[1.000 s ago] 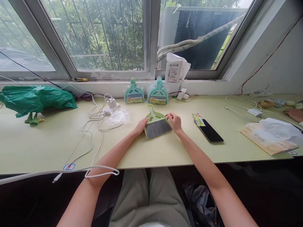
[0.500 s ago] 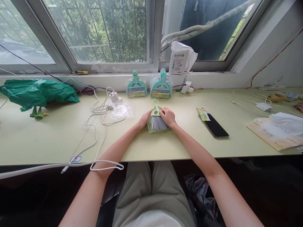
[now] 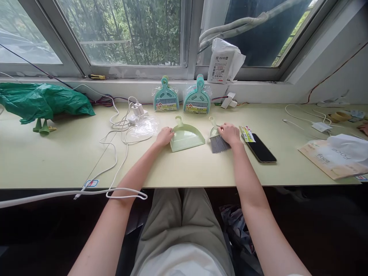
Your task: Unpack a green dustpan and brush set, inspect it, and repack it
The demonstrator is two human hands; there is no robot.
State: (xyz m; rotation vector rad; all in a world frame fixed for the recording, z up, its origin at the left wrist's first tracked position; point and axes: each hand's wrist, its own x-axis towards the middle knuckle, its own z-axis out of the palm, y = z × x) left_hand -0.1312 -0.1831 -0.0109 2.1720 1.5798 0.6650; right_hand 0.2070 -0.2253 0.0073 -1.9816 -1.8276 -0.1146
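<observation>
A pale green dustpan point(image 3: 188, 137) lies on the table with its handle pointing toward the window. My left hand point(image 3: 165, 136) grips its left edge, fingers closed there. To the right, apart from the dustpan, is a small hand brush point(image 3: 219, 145) with grey bristles and a pale green handle. My right hand point(image 3: 230, 133) is wrapped round the brush's right side, covering part of it. Just beyond that hand lie a printed card label point(image 3: 247, 134) and a black phone point(image 3: 263, 148), the card overlapping the phone's corner.
Two packaged dustpan sets point(image 3: 166, 100) lean against the wall below the window. White cables and a charger point(image 3: 137, 109) lie on the left near clear plastic wrap point(image 3: 145, 125) and a green plastic bag point(image 3: 46, 101). A tissue pack point(image 3: 336, 155) is at right.
The brush has come off the dustpan and moved right in my right hand. The dustpan now lies bare, with my left hand still at its left edge. The view has shifted slightly.
</observation>
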